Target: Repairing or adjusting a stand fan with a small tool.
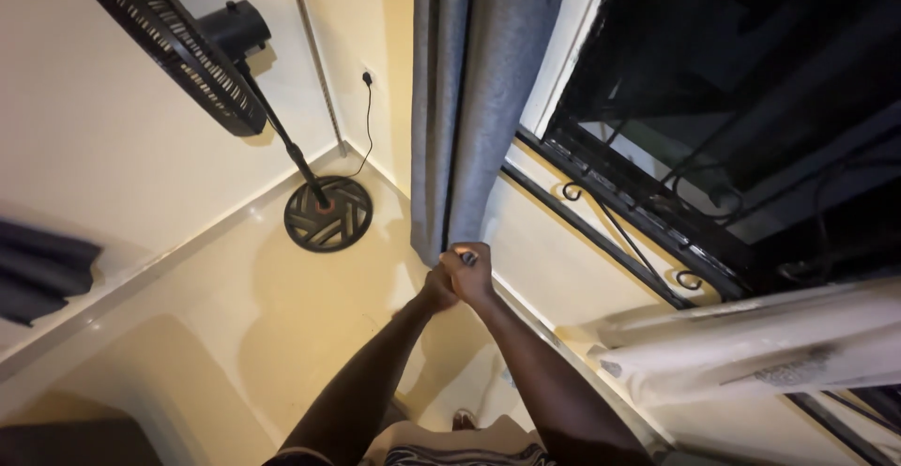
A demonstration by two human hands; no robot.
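At frame centre, we are gripping the bottom edge of the grey curtain [469, 100] with both hands together. Right hand [472, 274] is sitting on top, fingers [481, 258] clenched around a bunched fold of fabric; left hand [437, 290] is pressing in just beside it at 8 o'clock, touching the right, also clenched, though we cannot tell how much cloth it is actually catching. A small dark bit is showing inside the right fist, too small to identify.

Curtain's long axis is running from the fists straight up toward 12 o'clock, hanging in vertical folds and leaving the frame at the top. So the cloth is lying directly above the fingers, with both hands equally close to it and the right one leading.

Edges: window frame [648, 213] with its dark scrolled grille is running diagonally from 12 to 4 o'clock, close on the right side of the fists; a pale blurred strip [751, 339] is crossing at 4 o'clock. That side is looking tight.

Open room: floor [235, 306] is spreading out toward 8 and 9 o'clock. Standing fan [178, 44] is leaning off at 10 o'clock, its round base [328, 213] near the curtain's left edge, well apart from the hands. Cable and wall plug [368, 78] are sitting at 11 o'clock, just left of the curtain.
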